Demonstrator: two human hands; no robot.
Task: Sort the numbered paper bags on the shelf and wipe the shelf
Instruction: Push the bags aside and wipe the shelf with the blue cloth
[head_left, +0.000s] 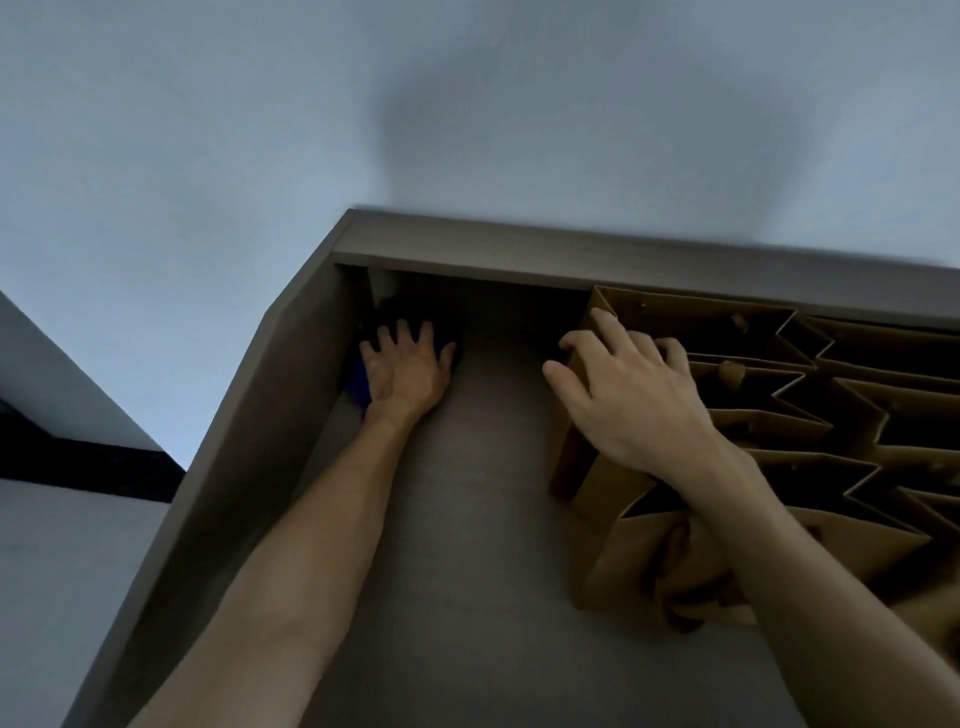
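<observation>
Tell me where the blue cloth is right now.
In the head view, the dark blue cloth lies in the shelf's far left corner, under the flat left hand, against the grey wooden side wall.

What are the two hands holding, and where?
The left hand presses flat on a blue cloth. The right hand grips the top edge of a brown paper bag.

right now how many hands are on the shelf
2. The left hand presses flat on a blue cloth in the back left corner. The right hand grips the top of the paper bags on the right. None looks hidden.
</observation>
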